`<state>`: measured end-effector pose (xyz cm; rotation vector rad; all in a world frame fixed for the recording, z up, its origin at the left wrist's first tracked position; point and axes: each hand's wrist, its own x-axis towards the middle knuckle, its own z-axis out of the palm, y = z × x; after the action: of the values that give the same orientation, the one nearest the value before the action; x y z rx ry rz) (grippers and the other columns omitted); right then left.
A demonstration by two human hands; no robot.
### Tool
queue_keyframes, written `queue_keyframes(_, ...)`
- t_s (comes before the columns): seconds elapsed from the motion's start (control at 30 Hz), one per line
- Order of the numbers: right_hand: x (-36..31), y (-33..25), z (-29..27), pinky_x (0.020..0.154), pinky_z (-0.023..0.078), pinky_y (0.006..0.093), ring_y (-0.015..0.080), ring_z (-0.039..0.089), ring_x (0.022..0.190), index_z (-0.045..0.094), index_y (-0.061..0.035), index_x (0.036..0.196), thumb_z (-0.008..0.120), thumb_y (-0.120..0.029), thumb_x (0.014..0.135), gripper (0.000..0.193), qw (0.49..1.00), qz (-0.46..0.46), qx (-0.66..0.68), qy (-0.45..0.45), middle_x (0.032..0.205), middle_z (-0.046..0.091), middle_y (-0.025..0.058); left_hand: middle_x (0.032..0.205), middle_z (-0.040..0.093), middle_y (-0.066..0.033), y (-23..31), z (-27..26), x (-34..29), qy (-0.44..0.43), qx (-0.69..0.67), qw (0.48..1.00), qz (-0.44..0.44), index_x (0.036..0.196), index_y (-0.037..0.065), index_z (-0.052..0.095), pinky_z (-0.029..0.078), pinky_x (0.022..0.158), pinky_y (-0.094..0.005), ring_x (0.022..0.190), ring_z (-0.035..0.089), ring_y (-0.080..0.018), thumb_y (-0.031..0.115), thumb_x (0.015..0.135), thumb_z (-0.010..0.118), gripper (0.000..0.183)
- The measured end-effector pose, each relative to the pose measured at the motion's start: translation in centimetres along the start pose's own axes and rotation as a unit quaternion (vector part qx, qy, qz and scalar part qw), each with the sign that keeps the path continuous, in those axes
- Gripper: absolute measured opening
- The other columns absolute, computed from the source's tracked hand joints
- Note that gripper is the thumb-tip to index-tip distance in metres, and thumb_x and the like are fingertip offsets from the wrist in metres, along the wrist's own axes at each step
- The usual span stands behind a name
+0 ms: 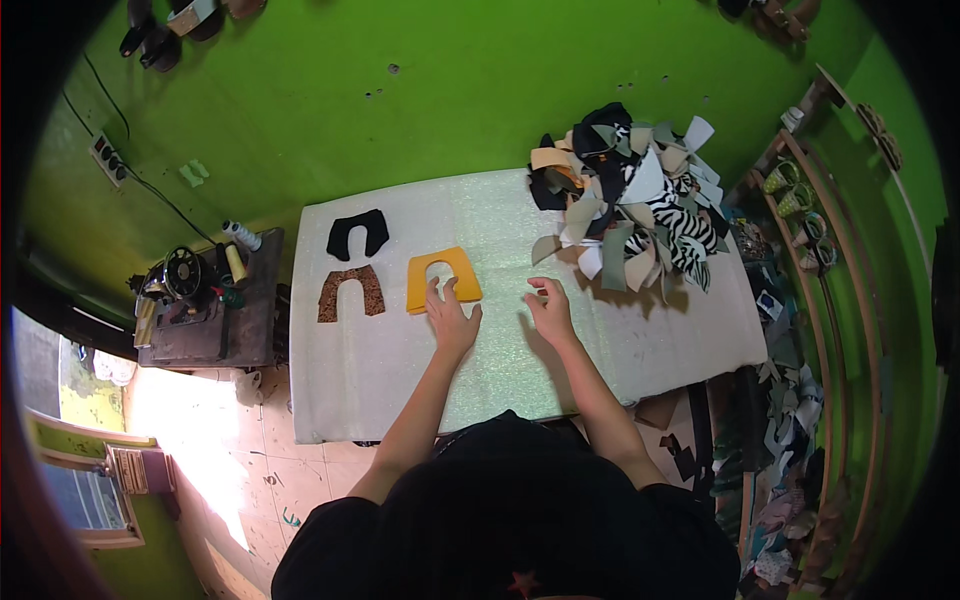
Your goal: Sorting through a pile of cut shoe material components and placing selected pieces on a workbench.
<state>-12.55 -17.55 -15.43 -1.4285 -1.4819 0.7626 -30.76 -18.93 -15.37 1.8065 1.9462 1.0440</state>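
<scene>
My left hand point(455, 318) lies over the lower right part of a yellow U-shaped cutout point(421, 282), its fingers loosely spread. That cutout looks like a small stack, with a second edge showing below. My right hand point(550, 308) is held over the table to the right, fingers bent and apart, nothing visible in it. Left of the yellow pieces are a black U-shaped cutout point(376, 230) and, below it, a brown speckled U-shaped cutout point(371, 292). Whether my left fingers press on the yellow pieces or only hover, I cannot tell.
A heap of mixed scraps point(620, 200), some zebra-striped, covers the far right of the white-covered table point(500, 380). A sewing machine point(185, 280) with thread cones point(240, 236) stands at the left. A wooden rack point(825, 260) with shoes leans by the right wall, with more scraps piled near it.
</scene>
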Motion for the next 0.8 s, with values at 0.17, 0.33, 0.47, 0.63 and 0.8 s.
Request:
queue_keyframes(0.17, 1.1, -2.4, -6.1, 0.070, 0.043, 0.0292, 0.0198, 0.053, 0.085, 0.057, -0.0036, 0.096, 0.058, -0.006, 0.076, 0.021, 0.997, -0.054, -0.008, 0.054, 0.094, 0.054, 0.0079, 0.127, 0.025, -0.0199, 4.8, 2.6, 0.4, 0.018, -0.077, 0.994, 0.080, 0.116, 0.009, 0.042, 0.027, 0.095, -0.0457, 0.113, 0.029, -0.0379, 0.009, 0.067, 0.065, 0.055)
queue_keyframes(0.33, 2.4, -3.4, -12.2, 0.067, 0.043, 0.0267, 0.0182, 0.055, 0.079, 0.058, -0.0020, 0.091, 0.055, -0.003, 0.076, 0.015, 0.986, -0.109, 0.034, 0.118, 0.089, 0.055, 0.0076, 0.125, 0.028, -0.0196, 10.1, 5.2, 0.8, -0.016, -0.126, 0.986, 0.108, 0.113, 0.009, 0.045, 0.025, 0.096, -0.0449, 0.113, 0.028, -0.0366, 0.009, 0.068, 0.064, 0.049)
queue_keyframes(0.47, 3.9, -2.2, -17.3, 0.061, 0.043, 0.0236, 0.0142, 0.055, 0.069, 0.059, 0.0003, 0.087, 0.053, -0.002, 0.079, 0.011, 0.963, -0.170, 0.038, 0.205, 0.080, 0.057, 0.0075, 0.121, 0.035, -0.0176, 13.4, 6.7, 1.3, -0.025, -0.141, 0.977, 0.156, 0.103, 0.008, 0.053, 0.025, 0.097, -0.0441, 0.115, 0.028, -0.0351, 0.008, 0.069, 0.062, 0.036)
queue_keyframes(0.63, 7.0, -0.7, -23.8, 0.060, 0.042, 0.0251, 0.0146, 0.054, 0.070, 0.059, -0.0024, 0.085, 0.053, -0.004, 0.080, 0.008, 0.951, -0.135, -0.012, 0.280, 0.079, 0.057, 0.0050, 0.114, 0.045, -0.0131, 17.8, 6.7, 2.7, -0.010, -0.208, 0.963, 0.173, 0.092, 0.007, 0.058, 0.027, 0.096, -0.0429, 0.114, 0.032, -0.0331, 0.007, 0.070, 0.060, 0.022)
queue_keyframes(0.8, 10.7, 1.3, -26.8, 0.066, 0.043, 0.0288, 0.0210, 0.054, 0.075, 0.059, -0.0034, 0.086, 0.056, -0.005, 0.076, 0.011, 0.963, -0.112, -0.093, 0.226, 0.082, 0.056, 0.0068, 0.109, 0.050, -0.0118, 19.9, 8.0, 4.4, -0.015, -0.233, 0.952, 0.196, 0.088, 0.007, 0.060, 0.029, 0.096, -0.0421, 0.112, 0.039, -0.0339, 0.007, 0.071, 0.058, 0.017)
